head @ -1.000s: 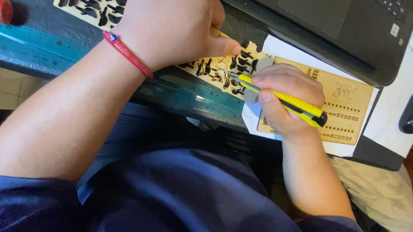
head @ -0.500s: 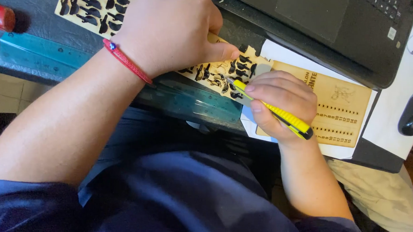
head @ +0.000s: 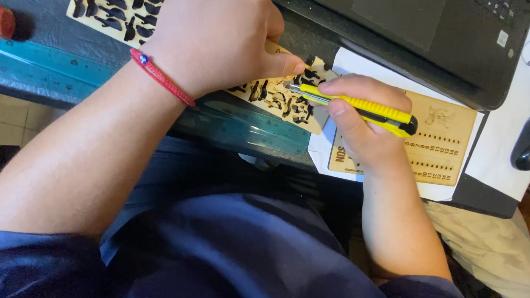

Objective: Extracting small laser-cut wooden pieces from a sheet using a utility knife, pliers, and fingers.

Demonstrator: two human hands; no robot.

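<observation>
Laptop: black laptop computer (head: 449,31), beyond both hands.
Sheet: thin tan wooden sheet with dark cut-out shapes (head: 275,98), pressed flat under left hand (head: 214,39).
Knife: yellow utility knife (head: 357,107), clenched in right hand (head: 358,125), tip on sheet beside left thumb.

The left hand (head: 214,36) lies flat on the cut-out sheet (head: 278,98), its thumb tip just left of the knife (head: 357,107) tip, which touches the sheet. The right hand (head: 358,125) wraps the knife, its fingers over a flat board (head: 447,139) resting on paper (head: 500,158). A ruler (head: 241,129) lies nearer the body than both sets of fingers, and a laptop (head: 425,26) sits beyond them.
</observation>
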